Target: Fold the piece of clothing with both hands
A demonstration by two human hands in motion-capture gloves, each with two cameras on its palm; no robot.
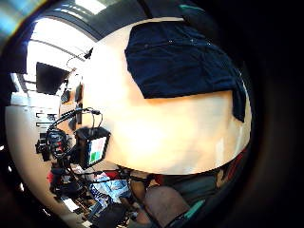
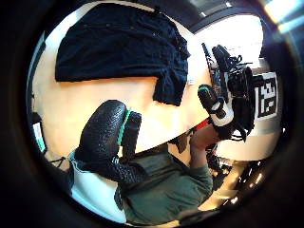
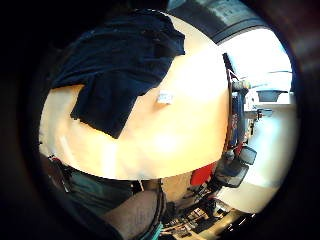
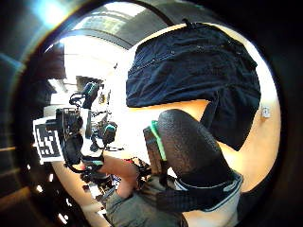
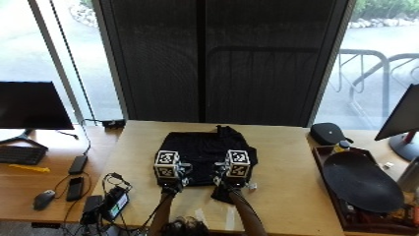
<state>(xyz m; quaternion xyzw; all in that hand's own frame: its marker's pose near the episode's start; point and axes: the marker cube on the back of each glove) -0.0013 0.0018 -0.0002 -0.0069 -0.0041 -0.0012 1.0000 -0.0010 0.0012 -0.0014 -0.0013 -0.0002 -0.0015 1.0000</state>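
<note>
Outside view: the black garment [image 5: 208, 150] lies spread on the tabletop [image 5: 288, 162], its near edge just beyond the left hand [image 5: 169, 183] and right hand [image 5: 229, 185]. Both hover at that edge, the right over a flap that hangs nearer the person. I cannot tell from here how either grip stands.

Left little finger side: the garment [image 1: 183, 61] lies flat on bare wood, no fingers on it.

Left thumb side: the thumb [image 2: 105, 130] stands clear of the cloth [image 2: 118, 45], so the left grip looks apart and empty.

Right little finger side: the flap [image 3: 107, 107] trails off the main body, nearest the person.

Right thumb side: the thumb [image 4: 189, 146] is clear of the garment [image 4: 194, 66]; the right grip appears apart too.

To fold well, I judge each hand should pinch one near corner, tuck the stray flap first, then lift evenly.
</note>
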